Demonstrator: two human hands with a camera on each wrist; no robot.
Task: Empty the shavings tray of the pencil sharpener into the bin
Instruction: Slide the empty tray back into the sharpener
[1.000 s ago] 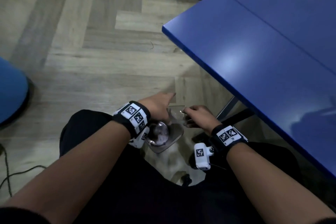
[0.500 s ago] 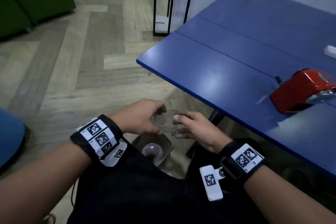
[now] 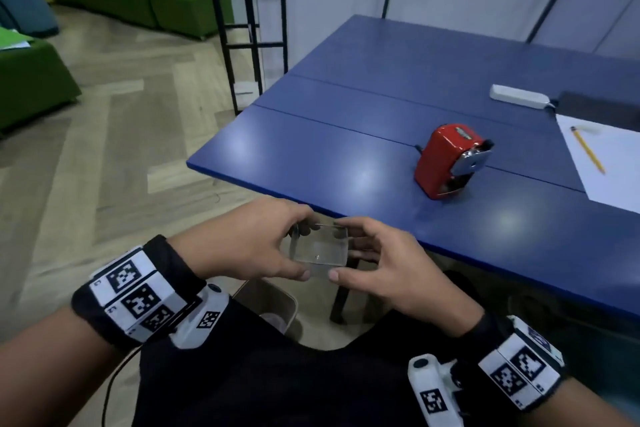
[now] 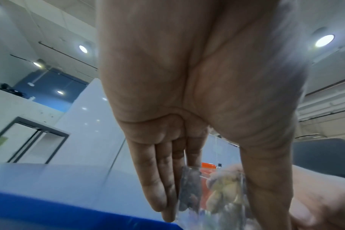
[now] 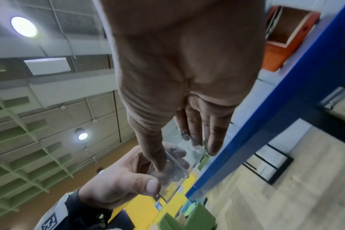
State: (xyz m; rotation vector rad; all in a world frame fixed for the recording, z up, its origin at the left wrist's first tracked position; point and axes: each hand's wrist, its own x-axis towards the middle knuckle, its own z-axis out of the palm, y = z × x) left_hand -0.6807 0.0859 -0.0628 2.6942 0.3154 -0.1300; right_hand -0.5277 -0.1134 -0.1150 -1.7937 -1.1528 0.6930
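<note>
Both hands hold the clear tray [image 3: 320, 250] just off the near edge of the blue worktop [image 3: 346, 135]: the left hand [image 3: 242, 243] pinches its left side, the right hand [image 3: 388, 267] its right. The bin [image 3: 277, 302] sits on the floor below them. The red sharpener [image 3: 446, 163] stands on the worktop, well apart.

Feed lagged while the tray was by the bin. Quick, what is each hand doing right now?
Left hand: holds the clear shavings tray, fingers and thumb pinching its left side.
Right hand: holds the same tray, pinching its right side.
</note>
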